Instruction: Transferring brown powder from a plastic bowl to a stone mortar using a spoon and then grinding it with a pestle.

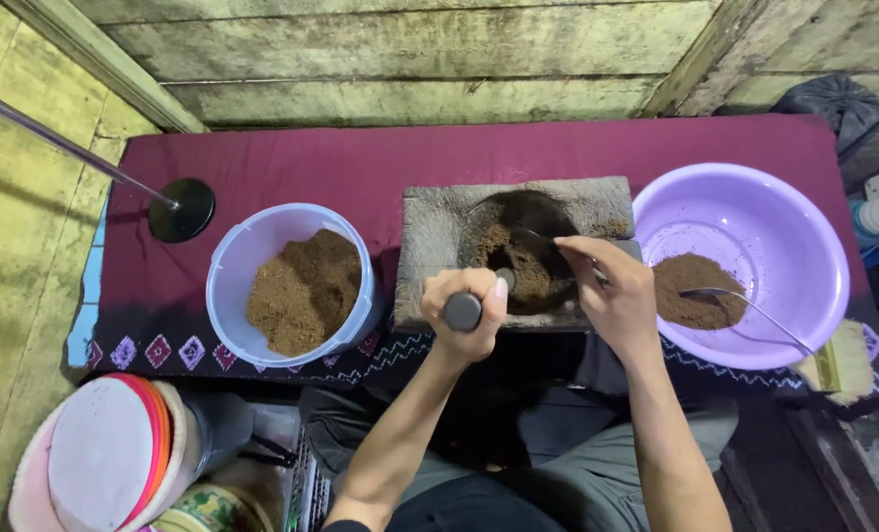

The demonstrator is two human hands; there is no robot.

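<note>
Left hand (467, 313) gripped the pestle (462, 310), right hand (612, 291) pinched a spoon (533, 234) in the mortar (430, 232); a hard stroke might strike it, scattering powder (518, 266)

Light: soft and even from above, moderately bright | Shadows: dark under the table (361, 163) edge below both grips, and in the hollow just beyond the left grip (467, 310) | Glare: faint sheen on the purple basin (755, 212) beside the right grip (612, 291) | Focus: sharp centrally | Edges: wide-angle bending of planks; corners dimmer.
</note>
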